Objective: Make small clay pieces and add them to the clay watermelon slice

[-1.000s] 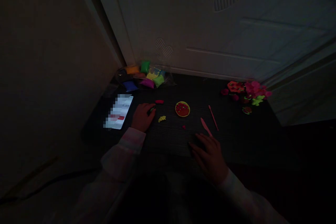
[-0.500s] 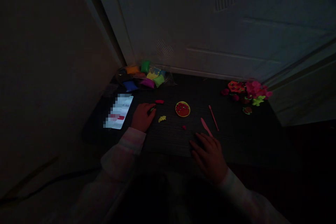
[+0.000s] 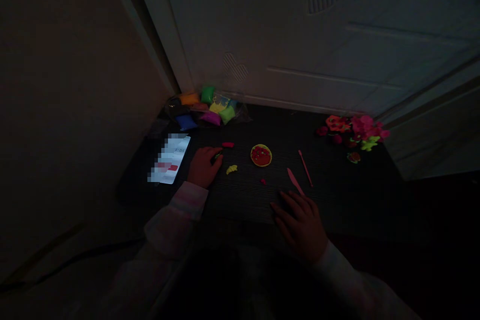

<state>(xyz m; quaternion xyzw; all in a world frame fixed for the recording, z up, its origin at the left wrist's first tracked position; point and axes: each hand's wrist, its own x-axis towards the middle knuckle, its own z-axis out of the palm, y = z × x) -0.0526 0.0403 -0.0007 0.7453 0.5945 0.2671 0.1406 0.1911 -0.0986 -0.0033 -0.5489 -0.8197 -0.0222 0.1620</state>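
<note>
My left hand rests on the dark table with its fingers curled, and a small green piece of clay shows between thumb and forefinger. Just past it lies a red clay roll. A yellow clay piece is to its right. Lying open on the near part of the table, my right hand has its fingers spread, the tips close to a pink plastic knife. Between the hands sits a round clay disc with a yellow rim and red top, dotted with small bits. Nearer me is a red clay scrap.
A pink modelling stick lies right of the knife. Colourful clay packets are heaped at the back left, above a lit phone. Bright clay shapes cluster at the back right. A white panelled surface rises behind the dim table.
Both hands and the clay pieces keep their places. Only the number on the phone screen differs.
</note>
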